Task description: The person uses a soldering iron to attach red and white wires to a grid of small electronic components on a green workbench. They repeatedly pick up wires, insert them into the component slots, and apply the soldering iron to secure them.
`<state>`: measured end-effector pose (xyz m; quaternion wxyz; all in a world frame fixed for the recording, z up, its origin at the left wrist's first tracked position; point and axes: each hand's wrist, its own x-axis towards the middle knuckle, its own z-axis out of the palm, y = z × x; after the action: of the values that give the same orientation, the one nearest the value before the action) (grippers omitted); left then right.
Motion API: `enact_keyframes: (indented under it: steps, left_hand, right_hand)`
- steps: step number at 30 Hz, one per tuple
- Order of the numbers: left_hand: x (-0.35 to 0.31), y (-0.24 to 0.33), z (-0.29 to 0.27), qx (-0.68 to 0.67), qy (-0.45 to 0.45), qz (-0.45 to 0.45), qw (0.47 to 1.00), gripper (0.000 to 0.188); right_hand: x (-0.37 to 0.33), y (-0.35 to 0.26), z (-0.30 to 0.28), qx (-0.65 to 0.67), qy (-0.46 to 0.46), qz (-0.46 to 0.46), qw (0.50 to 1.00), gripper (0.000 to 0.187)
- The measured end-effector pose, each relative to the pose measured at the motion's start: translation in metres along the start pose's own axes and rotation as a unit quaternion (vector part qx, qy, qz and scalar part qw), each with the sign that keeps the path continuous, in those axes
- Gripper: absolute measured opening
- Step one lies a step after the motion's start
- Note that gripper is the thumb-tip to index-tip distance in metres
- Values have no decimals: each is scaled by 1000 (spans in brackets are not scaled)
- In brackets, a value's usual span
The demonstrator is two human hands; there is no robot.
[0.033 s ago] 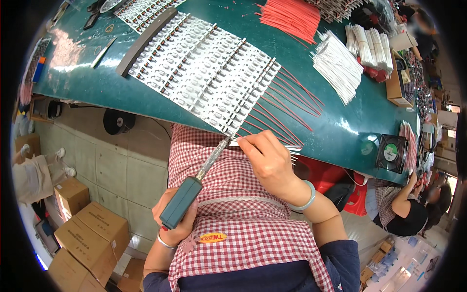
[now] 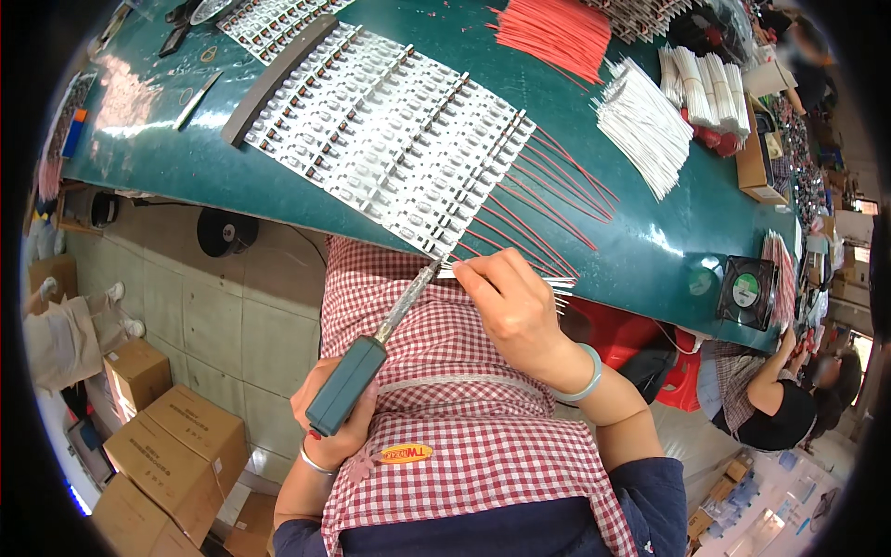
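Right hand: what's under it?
The right hand covers thin white wires at the green table edge, by the soldering iron tip. Checked apron lies below. The contact point is hidden.

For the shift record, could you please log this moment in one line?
left hand: grips teal-handled soldering iron | right hand: pinches thin white wires | tip at white component strips

- I see no change: my left hand (image 2: 336,422) grips the soldering iron (image 2: 371,357) exactly as before.
- My right hand (image 2: 515,311) stays pinching the white wires (image 2: 555,282) at the strip edge.
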<state>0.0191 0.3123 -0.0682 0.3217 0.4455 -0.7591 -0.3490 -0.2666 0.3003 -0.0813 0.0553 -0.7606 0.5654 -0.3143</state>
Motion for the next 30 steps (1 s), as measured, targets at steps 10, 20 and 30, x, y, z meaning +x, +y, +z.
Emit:
enact_keyframes:
  steps: [10,20,30]
  left_hand:
    - [4,5,1,-7,-6,-18,1000,18]
    - [-13,-5,-1,5,21,-31,999,25]
    - [-31,-22,4,-44,-4,-90,995,28]
  right_hand:
    - [0,-1,0,-5,0,1,1000,32]
    - [1,-3,2,13,21,11,1000,35]
    - [-1,-2,3,8,18,10,1000,32]
